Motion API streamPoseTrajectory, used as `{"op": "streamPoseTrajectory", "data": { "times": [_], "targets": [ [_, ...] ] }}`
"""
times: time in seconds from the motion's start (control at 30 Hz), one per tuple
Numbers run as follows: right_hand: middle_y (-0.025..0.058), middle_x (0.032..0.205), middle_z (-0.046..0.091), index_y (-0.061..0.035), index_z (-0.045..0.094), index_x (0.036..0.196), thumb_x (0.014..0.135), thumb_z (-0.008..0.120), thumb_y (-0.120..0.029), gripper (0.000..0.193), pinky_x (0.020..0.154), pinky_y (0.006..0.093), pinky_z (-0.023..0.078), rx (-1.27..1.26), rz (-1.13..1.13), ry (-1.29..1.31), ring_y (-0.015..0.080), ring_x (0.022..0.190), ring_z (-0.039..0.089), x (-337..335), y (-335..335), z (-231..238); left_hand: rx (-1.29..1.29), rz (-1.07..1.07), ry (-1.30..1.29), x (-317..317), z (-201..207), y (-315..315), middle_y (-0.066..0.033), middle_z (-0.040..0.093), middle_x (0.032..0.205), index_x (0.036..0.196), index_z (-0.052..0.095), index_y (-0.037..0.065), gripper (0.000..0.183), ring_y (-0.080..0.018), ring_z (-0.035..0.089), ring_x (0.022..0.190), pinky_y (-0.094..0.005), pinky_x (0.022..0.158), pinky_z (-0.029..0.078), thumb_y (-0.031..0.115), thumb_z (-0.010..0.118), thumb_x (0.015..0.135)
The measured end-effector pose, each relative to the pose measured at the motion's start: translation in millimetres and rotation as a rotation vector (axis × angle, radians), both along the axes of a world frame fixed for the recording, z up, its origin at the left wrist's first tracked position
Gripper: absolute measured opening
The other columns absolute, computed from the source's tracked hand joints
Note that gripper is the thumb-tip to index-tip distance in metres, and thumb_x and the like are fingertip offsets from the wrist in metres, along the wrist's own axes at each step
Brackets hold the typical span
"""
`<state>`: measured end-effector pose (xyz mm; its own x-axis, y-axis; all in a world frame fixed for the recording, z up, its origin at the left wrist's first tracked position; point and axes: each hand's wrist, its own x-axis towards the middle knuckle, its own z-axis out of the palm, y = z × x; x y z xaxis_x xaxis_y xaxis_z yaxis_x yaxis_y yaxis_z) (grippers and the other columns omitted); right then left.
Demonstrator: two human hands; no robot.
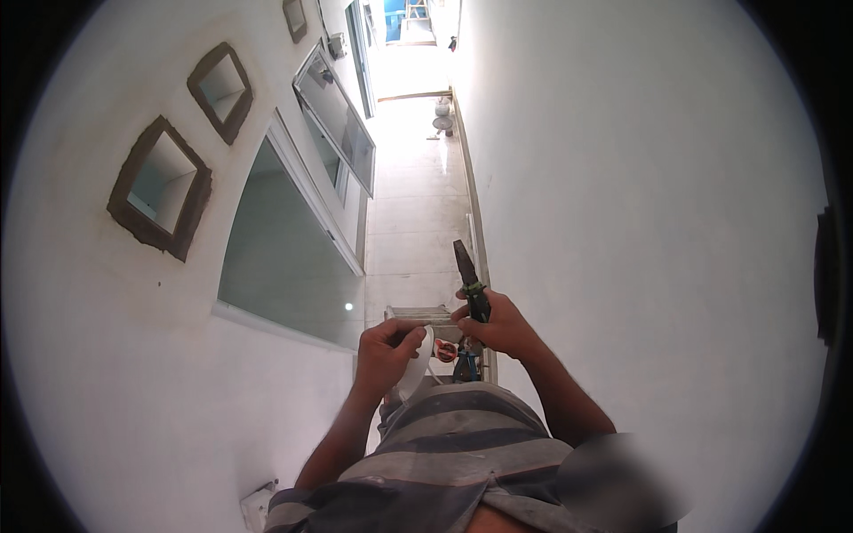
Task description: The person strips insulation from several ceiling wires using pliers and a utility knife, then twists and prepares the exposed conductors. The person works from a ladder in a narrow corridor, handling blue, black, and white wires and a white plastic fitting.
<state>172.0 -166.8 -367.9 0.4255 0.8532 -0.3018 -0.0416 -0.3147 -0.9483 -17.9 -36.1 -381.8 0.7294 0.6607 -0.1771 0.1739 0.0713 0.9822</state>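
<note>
Green-and-black pliers (470, 277) are gripped in the right hand (496, 325), the handle enclosed by its fingers and the dark nose pointed forward past them. By the left hand (387, 354), a white round piece (421, 366) is pinched at its edge, left of the pliers.

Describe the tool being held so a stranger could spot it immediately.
Start at the long white wall filling the right side. Left of it, above the striped shirt, the person's right grip holds the plier-like tool. Its dark tip points up-picture; green marks set it apart from the blue-marked item below.
</note>
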Motion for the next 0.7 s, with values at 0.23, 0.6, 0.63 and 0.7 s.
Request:
{"op": "streamPoseTrajectory", "data": {
  "times": [0.23, 0.6, 0.63, 0.7],
  "targets": [
    [0.0107, 0.105, 0.072, 0.0017, 0.061, 0.122, 0.097, 0.059, -0.01, 0.027, 0.064, 0.0282, 0.055, -0.094, 0.102, 0.284, 0.0148, 0.084, 0.068, -4, -18, -18, -0.026, 0.127, -0.087, 1, -6, 17, -0.0059, 0.072, 0.083, 0.1, 0.073, -0.002, 0.016, -0.0105, 0.067, 0.074, -0.0264, 0.066, 0.057, 0.012, 0.073, 0.092],
    [0.0072, 0.091, 0.064, -0.0016, 0.063, 0.12, 0.093, 0.066, -0.018, 0.031, 0.062, 0.0326, 0.061, -0.13, 0.133, 0.223, 0.0177, 0.079, 0.067, -11, -17, -29, -0.467, 0.165, -0.191, 13, -6, 16, -0.0089, 0.069, 0.091, 0.096, 0.066, -0.001, 0.01, -0.0201, 0.071, 0.087, -0.0301, 0.077, 0.06, 0.009, 0.068, 0.094],
    [0.0065, 0.086, 0.063, -0.0013, 0.063, 0.118, 0.093, 0.067, -0.019, 0.031, 0.062, 0.0328, 0.06, -0.139, 0.13, 0.212, 0.0174, 0.079, 0.067, -13, -16, -27, -0.494, 0.158, -0.202, 14, -7, 16, -0.0091, 0.068, 0.091, 0.096, 0.066, -0.002, 0.011, -0.0201, 0.071, 0.087, -0.0301, 0.078, 0.06, 0.009, 0.067, 0.094],
    [0.0073, 0.082, 0.061, 0.0006, 0.063, 0.114, 0.093, 0.067, -0.02, 0.03, 0.063, 0.034, 0.057, -0.143, 0.151, 0.081, 0.0162, 0.08, 0.065, -15, -16, -29, -0.478, 0.155, -0.197, 16, -8, 15, -0.0092, 0.068, 0.089, 0.095, 0.066, -0.002, 0.012, -0.0196, 0.071, 0.085, -0.0306, 0.077, 0.06, 0.01, 0.067, 0.095]
  ]
}}
